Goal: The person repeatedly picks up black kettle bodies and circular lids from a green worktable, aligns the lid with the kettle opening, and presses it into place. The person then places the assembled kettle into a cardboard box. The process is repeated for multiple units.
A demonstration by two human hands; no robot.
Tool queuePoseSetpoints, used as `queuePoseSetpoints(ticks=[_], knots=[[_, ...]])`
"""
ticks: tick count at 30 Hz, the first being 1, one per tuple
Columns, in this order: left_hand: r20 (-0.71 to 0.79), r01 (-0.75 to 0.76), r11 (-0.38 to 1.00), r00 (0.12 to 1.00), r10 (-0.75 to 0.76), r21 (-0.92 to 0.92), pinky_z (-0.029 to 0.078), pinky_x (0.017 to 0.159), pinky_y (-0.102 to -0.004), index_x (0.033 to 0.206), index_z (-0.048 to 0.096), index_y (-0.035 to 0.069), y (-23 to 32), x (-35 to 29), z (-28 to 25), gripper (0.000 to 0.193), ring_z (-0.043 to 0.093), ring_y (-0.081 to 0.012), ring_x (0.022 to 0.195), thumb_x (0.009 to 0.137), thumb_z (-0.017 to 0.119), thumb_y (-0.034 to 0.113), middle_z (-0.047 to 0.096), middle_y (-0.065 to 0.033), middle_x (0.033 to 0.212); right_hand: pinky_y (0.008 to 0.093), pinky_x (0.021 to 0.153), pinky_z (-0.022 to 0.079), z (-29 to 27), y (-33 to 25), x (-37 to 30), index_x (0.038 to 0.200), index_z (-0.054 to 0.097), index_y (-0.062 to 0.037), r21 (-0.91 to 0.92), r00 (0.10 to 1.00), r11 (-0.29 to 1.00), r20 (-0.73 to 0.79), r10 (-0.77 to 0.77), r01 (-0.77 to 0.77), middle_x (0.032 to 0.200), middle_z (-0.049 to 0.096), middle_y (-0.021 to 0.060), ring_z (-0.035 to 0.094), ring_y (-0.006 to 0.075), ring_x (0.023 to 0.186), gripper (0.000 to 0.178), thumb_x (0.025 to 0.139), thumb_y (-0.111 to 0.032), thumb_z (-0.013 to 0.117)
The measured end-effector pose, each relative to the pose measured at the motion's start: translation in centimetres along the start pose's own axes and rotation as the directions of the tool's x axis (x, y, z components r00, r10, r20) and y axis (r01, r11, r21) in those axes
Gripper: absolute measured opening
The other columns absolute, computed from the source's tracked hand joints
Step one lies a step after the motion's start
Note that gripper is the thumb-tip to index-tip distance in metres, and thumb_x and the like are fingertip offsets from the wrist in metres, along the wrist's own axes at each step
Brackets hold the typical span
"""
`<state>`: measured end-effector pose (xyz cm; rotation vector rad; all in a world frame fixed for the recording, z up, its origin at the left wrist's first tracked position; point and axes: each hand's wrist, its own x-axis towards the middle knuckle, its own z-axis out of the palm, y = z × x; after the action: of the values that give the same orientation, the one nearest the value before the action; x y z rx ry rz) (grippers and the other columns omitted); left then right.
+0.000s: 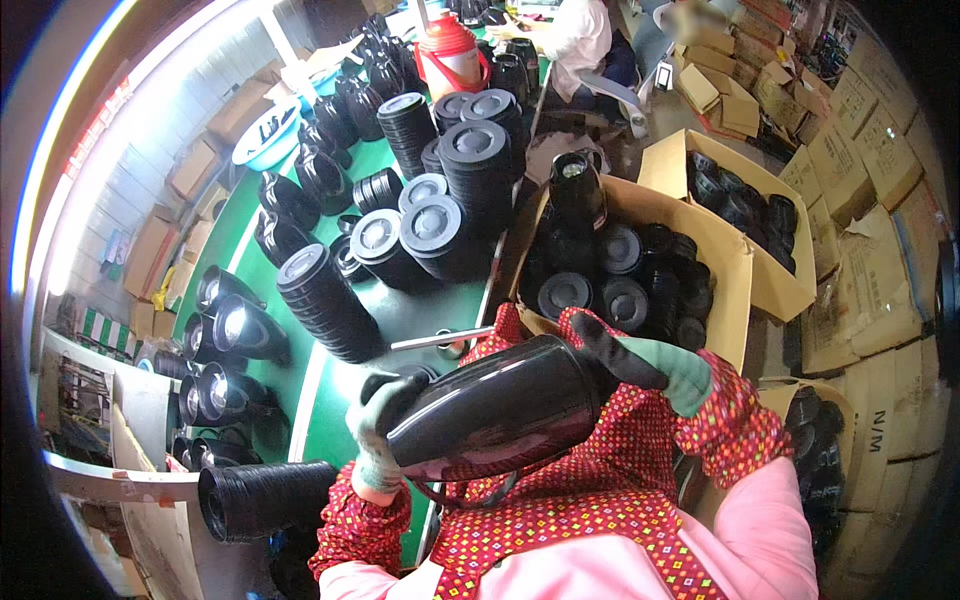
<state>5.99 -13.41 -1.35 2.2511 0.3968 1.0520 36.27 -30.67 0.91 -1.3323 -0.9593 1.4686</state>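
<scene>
A glossy black jug body (495, 405), tilted on its side, is held in front of my red patterned apron (610, 500). My left hand (382, 425), in a grey-green glove with black-coated fingers, grips its left end. My right hand (640, 362), in a matching glove, is closed round the right end; some of its fingers are hidden behind the jug. What looks like a dark handle (480, 497) shows under the body. Just beyond the jug, a slim silver bar (440, 340) juts over the green table (335, 395).
Stacks of round black lids (330, 300) stand on the table ahead. Several black jugs (240, 325) line its left side. An open carton (725, 300) of black parts stands at the right. A red-and-white cooler (452, 55) and a seated person (590, 45) are at the far end.
</scene>
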Motion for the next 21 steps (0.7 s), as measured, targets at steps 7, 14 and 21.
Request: queuePoseSetpoints(ticks=[7, 14, 21], knots=[[0.010, 0.141, 0.968, 0.990, -0.142, -0.206, 0.058, 0.081, -0.0370, 0.111, 0.073, -0.004, 0.3, 0.9, 0.5, 0.053, 0.073, -0.0295, 0.092, 0.079, 0.088, 0.035, 0.073, -0.0162, 0.101, 0.0453, 0.131, 0.009, 5.9, 4.8, -0.7, 0.165, 0.030, 0.0022, 0.164, 0.746, 0.730, -0.228, -0.626, 0.663, 0.176, 0.015, 0.0216, 0.013, 0.0353, 0.163, 0.103, 0.094, -0.062, 0.068], [0.045, 0.004, 0.994, 0.999, 0.001, -0.113, 0.058, 0.076, -0.0367, 0.102, 0.076, -0.003, 3.3, 3.8, 0.2, 0.030, 0.073, -0.0274, 0.091, 0.082, 0.086, 0.017, 0.072, -0.0171, 0.096, 0.0422, 0.128, 0.021, 3.5, 4.4, 0.2, 0.164, 0.032, 0.0007, 0.480, 0.963, 0.838, -0.198, -0.185, 0.260, 0.169, 0.031, 0.0189, 0.030, 0.0293, 0.155, 0.093, 0.098, -0.056, 0.067], [0.116, -0.219, 0.965, 0.972, 0.203, 0.147, 0.057, 0.078, -0.0345, 0.101, 0.076, -0.003, 2.0, 2.8, 0.6, 0.030, 0.072, -0.0278, 0.087, 0.079, 0.087, 0.016, 0.069, -0.0163, 0.096, 0.0383, 0.122, 0.035, 4.1, 4.6, -1.2, 0.163, 0.036, -0.0008, 0.418, 0.929, 0.843, -0.290, -0.229, 0.338, 0.159, 0.049, 0.0156, 0.050, 0.0225, 0.142, 0.081, 0.104, -0.052, 0.061]])
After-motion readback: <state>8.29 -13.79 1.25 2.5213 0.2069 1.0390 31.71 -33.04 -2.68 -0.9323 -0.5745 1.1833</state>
